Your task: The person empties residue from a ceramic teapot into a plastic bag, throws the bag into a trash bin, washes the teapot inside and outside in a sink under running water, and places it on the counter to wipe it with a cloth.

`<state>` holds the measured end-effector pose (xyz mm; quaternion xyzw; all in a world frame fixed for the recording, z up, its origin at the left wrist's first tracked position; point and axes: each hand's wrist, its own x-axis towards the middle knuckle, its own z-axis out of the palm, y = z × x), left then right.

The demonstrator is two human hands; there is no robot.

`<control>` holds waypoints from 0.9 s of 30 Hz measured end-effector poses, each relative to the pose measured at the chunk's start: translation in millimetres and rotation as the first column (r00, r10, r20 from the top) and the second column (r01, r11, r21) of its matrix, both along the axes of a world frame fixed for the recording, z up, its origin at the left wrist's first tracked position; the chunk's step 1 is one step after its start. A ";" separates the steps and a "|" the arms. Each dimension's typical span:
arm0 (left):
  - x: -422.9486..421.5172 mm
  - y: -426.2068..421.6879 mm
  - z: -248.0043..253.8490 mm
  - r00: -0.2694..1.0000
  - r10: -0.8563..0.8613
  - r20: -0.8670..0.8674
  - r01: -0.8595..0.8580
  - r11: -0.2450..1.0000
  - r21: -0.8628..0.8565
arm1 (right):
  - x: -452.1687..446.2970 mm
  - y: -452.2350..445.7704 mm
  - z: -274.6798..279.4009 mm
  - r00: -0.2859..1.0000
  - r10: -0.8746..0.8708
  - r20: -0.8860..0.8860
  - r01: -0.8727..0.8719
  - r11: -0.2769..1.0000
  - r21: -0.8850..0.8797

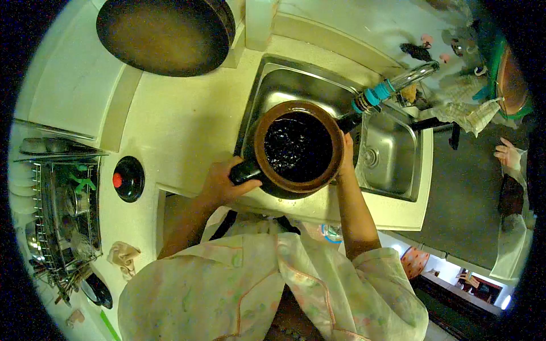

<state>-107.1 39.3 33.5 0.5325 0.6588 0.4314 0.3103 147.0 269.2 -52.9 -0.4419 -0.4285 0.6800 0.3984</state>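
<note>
A dark ceramic pot (260, 145) with a brown rim is held over the front of the larger sink basin (293, 79). Its inside is black and glistens wet; I cannot tell how much liquid is in it. My left hand (223, 181) is wrapped round the stubby black handle. On the opposite side, my right hand (346, 158) grips the pot's body, its fingers partly hidden. Just above that hand, the tap (372, 98) with blue bands reaches toward the pot's rim.
A black lid with a red knob (129, 179) lies on the left counter, near a dish rack (65, 210) and crumpled cloth (124, 258). A large dark pan (165, 37) stands at the back left. The smaller basin (392, 153) is to the right. Another person's hand (508, 152) shows far right.
</note>
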 end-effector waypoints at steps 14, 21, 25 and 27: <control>-36.7 -39.9 14.1 0.939 -0.049 -0.339 0.119 0.975 0.187 | -9.4 -61.1 45.3 0.993 0.103 -0.054 -0.088 0.969 0.231; -62.1 11.6 28.1 0.982 0.062 -0.176 -0.041 0.992 0.121 | -30.5 -18.0 71.0 0.997 0.047 0.055 -0.066 0.895 0.442; -12.2 21.4 23.3 0.995 0.095 0.003 -0.091 0.941 0.325 | 19.3 -13.7 62.0 0.975 -0.118 0.189 0.064 0.960 0.273; -16.0 14.3 32.4 0.999 -0.006 -0.033 0.013 0.972 0.234 | 38.8 -35.3 54.4 0.972 -0.059 0.228 0.028 0.990 0.136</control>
